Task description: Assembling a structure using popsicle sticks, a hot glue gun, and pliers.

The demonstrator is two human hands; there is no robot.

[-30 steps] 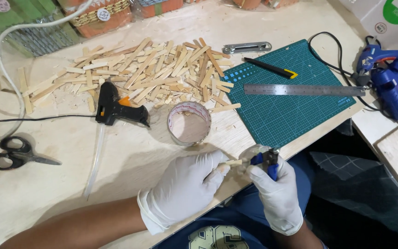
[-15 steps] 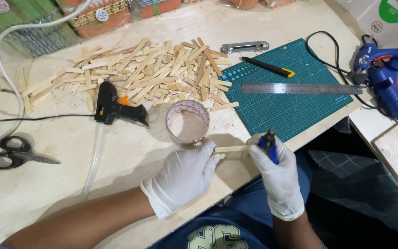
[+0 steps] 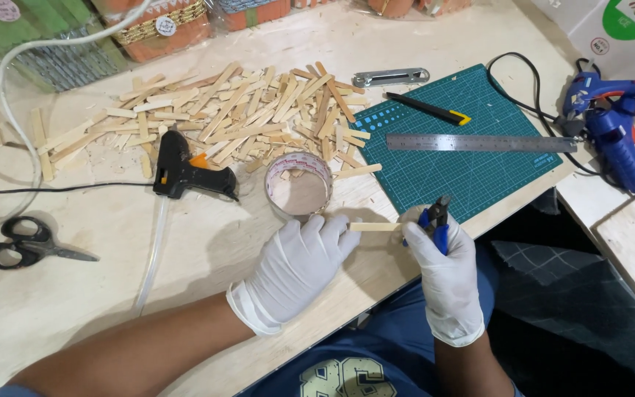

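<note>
Both my hands wear white gloves. My left hand [image 3: 299, 261] pinches one end of a short flat wooden stick [image 3: 376, 226], holding it level just above the table's front edge. My right hand [image 3: 442, 268] grips small blue-handled cutting pliers [image 3: 436, 220], jaws pointing up at the stick's right end. A round tape roll [image 3: 299, 187] stands just behind my left hand. A big heap of wooden sticks [image 3: 244, 114] lies further back.
A black glue gun [image 3: 185, 173] with a clear glue stick lies left of the roll. Black scissors [image 3: 27, 246] sit far left. A green cutting mat [image 3: 472, 158] carries a steel ruler [image 3: 479, 143] and a black-yellow knife [image 3: 428, 108]. Blue glue guns [image 3: 611, 121] rest at right.
Both hands have lifted from below the table edge to over it, bringing the stick and the pliers up beside the tape roll. The stick now lies level between the hands.
</note>
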